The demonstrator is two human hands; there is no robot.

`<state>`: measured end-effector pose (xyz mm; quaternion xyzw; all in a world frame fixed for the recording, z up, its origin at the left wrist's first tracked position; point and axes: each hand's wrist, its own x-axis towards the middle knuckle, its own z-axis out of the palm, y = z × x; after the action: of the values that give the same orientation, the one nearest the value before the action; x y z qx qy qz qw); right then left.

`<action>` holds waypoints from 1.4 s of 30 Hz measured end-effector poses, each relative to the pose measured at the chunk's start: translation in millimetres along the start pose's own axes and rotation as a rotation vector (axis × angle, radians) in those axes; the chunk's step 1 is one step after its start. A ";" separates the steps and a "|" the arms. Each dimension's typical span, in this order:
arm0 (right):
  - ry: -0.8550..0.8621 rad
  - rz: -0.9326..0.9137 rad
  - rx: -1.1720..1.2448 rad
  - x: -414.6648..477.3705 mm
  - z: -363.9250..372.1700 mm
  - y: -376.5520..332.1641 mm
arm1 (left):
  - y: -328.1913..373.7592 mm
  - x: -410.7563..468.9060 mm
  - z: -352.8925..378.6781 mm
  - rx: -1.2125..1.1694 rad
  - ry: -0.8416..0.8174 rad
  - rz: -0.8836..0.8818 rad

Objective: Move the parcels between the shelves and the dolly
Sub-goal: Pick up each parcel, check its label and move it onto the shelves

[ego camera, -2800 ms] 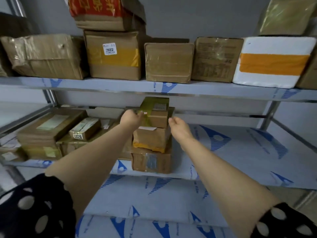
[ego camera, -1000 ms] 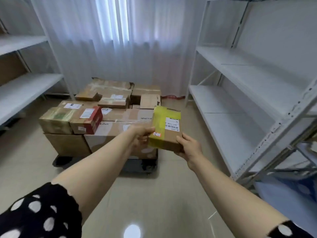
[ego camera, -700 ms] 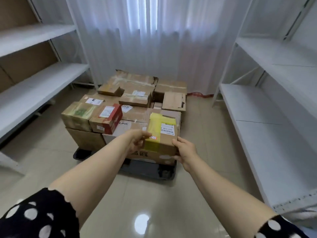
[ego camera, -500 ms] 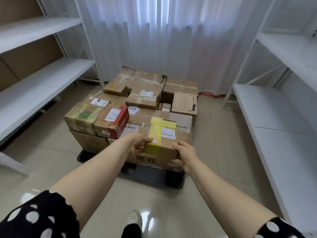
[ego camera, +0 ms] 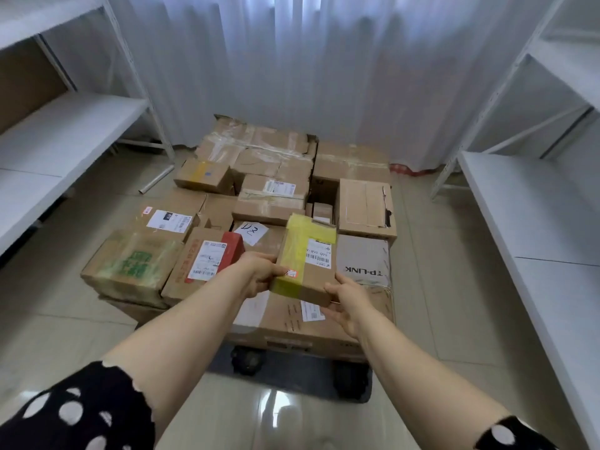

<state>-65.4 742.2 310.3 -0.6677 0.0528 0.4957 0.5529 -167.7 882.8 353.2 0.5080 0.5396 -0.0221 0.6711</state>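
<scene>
I hold a small brown parcel with yellow tape and a white barcode label (ego camera: 306, 259) between both hands, just above the front of the loaded dolly. My left hand (ego camera: 261, 272) grips its left edge, my right hand (ego camera: 345, 303) grips its near right corner from below. The black dolly (ego camera: 292, 371) stands on the tiled floor straight ahead, its wheels showing under the load. Several cardboard parcels are piled on it, among them a red-and-brown box (ego camera: 207, 258), a box with green print (ego camera: 133, 264) and a grey TP-LINK box (ego camera: 363, 259).
White metal shelves (ego camera: 48, 134) run along the left, and more white shelves (ego camera: 535, 203) line the right. A white curtain (ego camera: 292, 60) hangs behind the dolly. A roll of clear film (ego camera: 156, 183) lies on the floor at the left.
I took the yellow-taped parcel from the stack on the shelf, turned round and walked up to the dolly. The parcel now hangs lower, over the front boxes, still in both hands.
</scene>
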 end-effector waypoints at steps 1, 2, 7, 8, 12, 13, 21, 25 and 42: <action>-0.003 0.010 0.007 11.0 3.0 -6.5 | 6.2 11.6 -0.7 -0.004 0.001 -0.011; 0.003 0.019 0.014 23.0 5.7 -13.0 | 12.4 23.7 -1.7 0.001 0.006 -0.013; 0.009 0.081 0.044 83.9 13.9 -43.9 | 45.7 81.9 -2.7 -0.011 0.008 -0.086; 0.012 0.096 0.045 96.2 14.7 -49.5 | 52.4 93.0 -1.9 -0.021 0.005 -0.106; 0.060 0.142 0.058 143.4 19.3 -63.6 | 70.8 137.4 2.3 -0.037 0.014 -0.127; 0.067 0.149 0.068 151.2 20.5 -67.2 | 75.0 147.1 3.6 -0.053 0.020 -0.128; 0.193 0.168 0.043 220.5 20.4 -84.4 | 102.8 228.6 18.2 0.066 -0.046 -0.109; 0.308 0.168 0.066 261.0 25.2 -85.2 | 112.7 271.9 27.7 0.183 -0.068 -0.064; 0.445 -0.064 -0.399 425.8 5.5 -117.0 | 130.2 439.1 81.8 0.355 0.096 0.037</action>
<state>217.9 994.6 84.4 -0.8566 0.0532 0.3201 0.4011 148.0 1115.6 103.0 0.6287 0.5491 -0.0805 0.5447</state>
